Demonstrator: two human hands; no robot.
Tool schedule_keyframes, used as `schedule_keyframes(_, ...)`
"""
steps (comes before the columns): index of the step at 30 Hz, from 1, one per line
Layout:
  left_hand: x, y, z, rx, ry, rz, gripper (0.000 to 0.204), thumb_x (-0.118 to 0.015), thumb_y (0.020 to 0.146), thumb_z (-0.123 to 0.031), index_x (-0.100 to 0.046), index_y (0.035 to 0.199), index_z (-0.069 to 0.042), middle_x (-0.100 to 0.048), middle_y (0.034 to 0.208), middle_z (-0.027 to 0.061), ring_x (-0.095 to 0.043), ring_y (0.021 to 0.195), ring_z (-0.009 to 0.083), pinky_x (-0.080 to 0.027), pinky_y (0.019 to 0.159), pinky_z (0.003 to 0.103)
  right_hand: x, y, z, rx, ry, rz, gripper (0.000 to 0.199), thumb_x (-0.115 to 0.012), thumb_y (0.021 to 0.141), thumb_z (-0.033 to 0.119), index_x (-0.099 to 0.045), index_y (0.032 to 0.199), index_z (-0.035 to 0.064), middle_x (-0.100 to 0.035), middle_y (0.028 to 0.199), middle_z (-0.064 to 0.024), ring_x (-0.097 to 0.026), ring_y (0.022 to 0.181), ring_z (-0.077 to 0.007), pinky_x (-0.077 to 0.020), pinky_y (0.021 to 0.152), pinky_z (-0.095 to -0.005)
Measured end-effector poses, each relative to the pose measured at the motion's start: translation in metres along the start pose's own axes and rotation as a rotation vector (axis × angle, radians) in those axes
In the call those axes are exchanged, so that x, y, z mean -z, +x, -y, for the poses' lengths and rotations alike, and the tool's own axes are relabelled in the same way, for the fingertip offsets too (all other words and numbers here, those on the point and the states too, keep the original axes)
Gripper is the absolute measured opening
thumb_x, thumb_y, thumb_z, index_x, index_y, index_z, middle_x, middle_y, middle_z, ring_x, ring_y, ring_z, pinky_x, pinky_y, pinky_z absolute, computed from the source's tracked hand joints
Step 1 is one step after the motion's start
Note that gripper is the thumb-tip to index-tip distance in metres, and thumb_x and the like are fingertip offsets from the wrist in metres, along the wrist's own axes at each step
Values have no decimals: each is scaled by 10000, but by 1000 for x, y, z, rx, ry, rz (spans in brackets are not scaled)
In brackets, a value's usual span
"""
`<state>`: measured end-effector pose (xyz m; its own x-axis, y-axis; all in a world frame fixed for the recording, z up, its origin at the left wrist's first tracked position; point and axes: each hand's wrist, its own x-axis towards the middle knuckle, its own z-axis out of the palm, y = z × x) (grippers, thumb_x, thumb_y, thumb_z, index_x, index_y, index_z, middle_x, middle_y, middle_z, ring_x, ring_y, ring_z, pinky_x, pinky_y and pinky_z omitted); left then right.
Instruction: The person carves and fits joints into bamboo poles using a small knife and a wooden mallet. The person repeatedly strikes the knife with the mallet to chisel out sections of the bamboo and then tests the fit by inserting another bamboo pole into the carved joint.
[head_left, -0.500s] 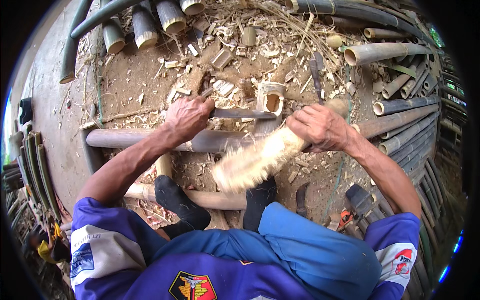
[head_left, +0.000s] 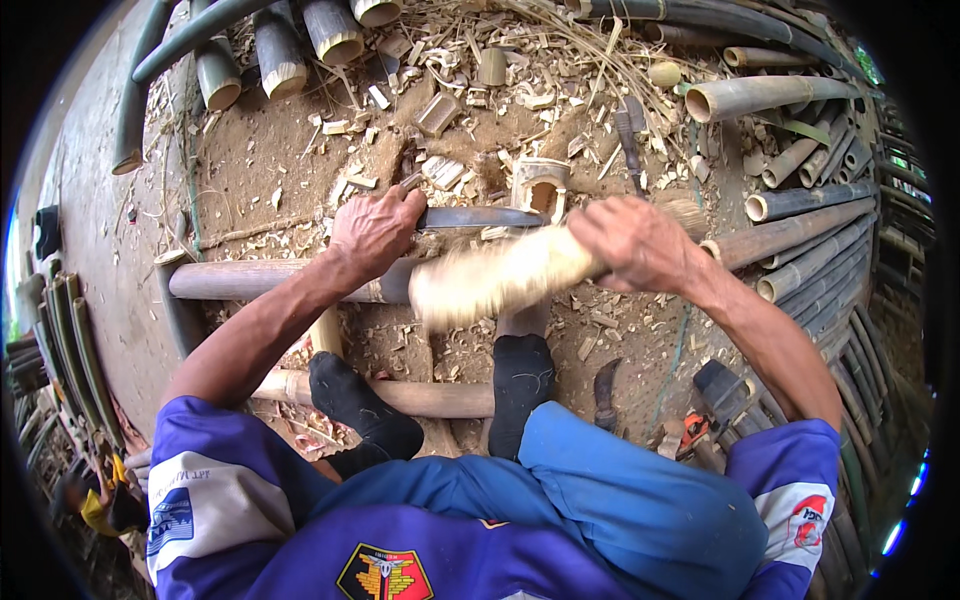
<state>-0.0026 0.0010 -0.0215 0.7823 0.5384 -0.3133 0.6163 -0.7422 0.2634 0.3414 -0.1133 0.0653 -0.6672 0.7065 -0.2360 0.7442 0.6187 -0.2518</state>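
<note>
My left hand (head_left: pixel 377 232) is closed round the handle of a knife, whose dark blade (head_left: pixel 480 217) points right. The blade's tip lies at a pale bamboo post (head_left: pixel 540 172) with a hollow notch cut in its side; whether they touch I cannot tell. In my right hand (head_left: pixel 637 243) is a frayed, pale wooden mallet (head_left: pixel 500 275), gripped by its thinner end. Its thick end is smeared by motion and points left, just on the near side of the blade. Behind it, the mallet hides part of a horizontal bamboo pole (head_left: pixel 240 280).
My socked feet (head_left: pixel 522 385) are beside a lower bamboo bar (head_left: pixel 430 400). A curved blade (head_left: pixel 606 392) and a dark-handled tool (head_left: pixel 630 150) lie on the ground. Chips (head_left: pixel 437 115) litter the dirt. Bamboo poles (head_left: pixel 800 205) are stacked at right; more bamboo lengths (head_left: pixel 280 55) lie at far left.
The mallet's thick end has swung away from my body, up toward the knife blade. My right hand has turned with it, while my left hand stays nearly in place.
</note>
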Motion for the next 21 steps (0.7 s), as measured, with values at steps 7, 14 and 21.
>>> schedule_keyframes(7, -12, 9, 4, 39, -19, 30, 59, -505, 925, -50, -537, 966, -24, -627, 849, 165, -678, 700, 316, -540, 600, 462, 8, -1, -6, -86, -109, 20, 507, -797, 737, 130, -558, 1173, 33, -649, 970, -123, -667, 876, -231, -566, 769, -416)
schedule_keyframes(14, -9, 15, 4, 78, -40, 84, 106, -507, 990, -102, -579, 935, -48, -629, 764, 129, -615, 597, 212, -492, 496, 379, 2, 2, -18, -151, -354, 33, 427, -787, 818, 195, -587, 1171, 63, -607, 885, -81, -633, 803, -178, -570, 688, -328)
schedule_keyframes(21, 16, 53, 50, 109, -1109, 260, 348, -773, 917, -382, -755, 897, -35, -685, 687, 22, -581, 503, 89, -446, 402, 264, 49, -12, -7, -555, 265, -228, 636, -825, 809, 257, -471, 1285, 24, -640, 1001, -159, -671, 950, -282, -608, 803, -400)
